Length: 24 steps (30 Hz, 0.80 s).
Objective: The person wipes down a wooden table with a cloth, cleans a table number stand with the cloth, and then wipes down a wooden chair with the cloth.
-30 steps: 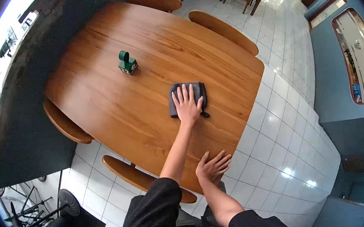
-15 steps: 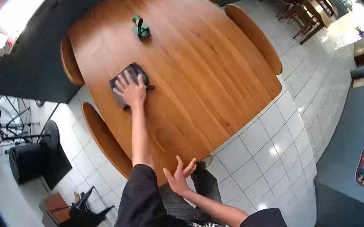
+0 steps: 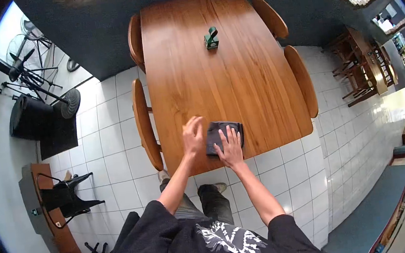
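Note:
A dark grey folded cloth [image 3: 212, 143] lies on the wooden table [image 3: 253, 90] close to its near edge. My right hand [image 3: 231, 148] rests flat on the cloth, palm down, fingers spread. Just left of the cloth, my left hand [image 3: 194, 136] is over the tabletop, apart from the cloth. Its fingers are loosely bent and slightly blurred, and nothing shows in them. Farther back on the table stands a small green holder [image 3: 211, 40] with a curved top.
Wooden chairs line both long sides, including a near-left chair [image 3: 146, 125] and a near-right chair [image 3: 301, 80]. A dark wall [image 3: 102, 38] runs behind the table. At the left are a fan [image 3: 71, 102] and a black chair [image 3: 68, 194].
The cloth has come to the near edge and looks more neatly folded. My left hand has come off it, and my right hand now lies on it. The view has turned.

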Available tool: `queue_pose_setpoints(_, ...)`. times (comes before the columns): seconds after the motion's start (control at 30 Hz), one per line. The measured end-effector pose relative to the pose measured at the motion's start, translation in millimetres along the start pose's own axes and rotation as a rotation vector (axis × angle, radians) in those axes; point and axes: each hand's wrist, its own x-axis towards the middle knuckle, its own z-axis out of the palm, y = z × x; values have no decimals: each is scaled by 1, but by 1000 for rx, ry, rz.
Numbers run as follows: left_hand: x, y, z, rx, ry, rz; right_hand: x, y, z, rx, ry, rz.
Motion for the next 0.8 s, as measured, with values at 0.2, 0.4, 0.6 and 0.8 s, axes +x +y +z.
queue_pose_setpoints(0.2, 49, -84, -130, 851, 520, -232, -2, -43, 62, -229, 51, 265)
queue_pose_setpoints(0.4, 47, -100, -167, 364, -19, -661, -28, -113, 69, -229, -29, 49)
queue_pose_setpoints(0.6, 49, -126, -168, 259, -143, -525, 7, -91, 80, -298, 84, 319)
queue_pose_setpoints(0.8, 46, -131, -168, 223, -166, -477, 94, -147, 107, -208, 13, 318)
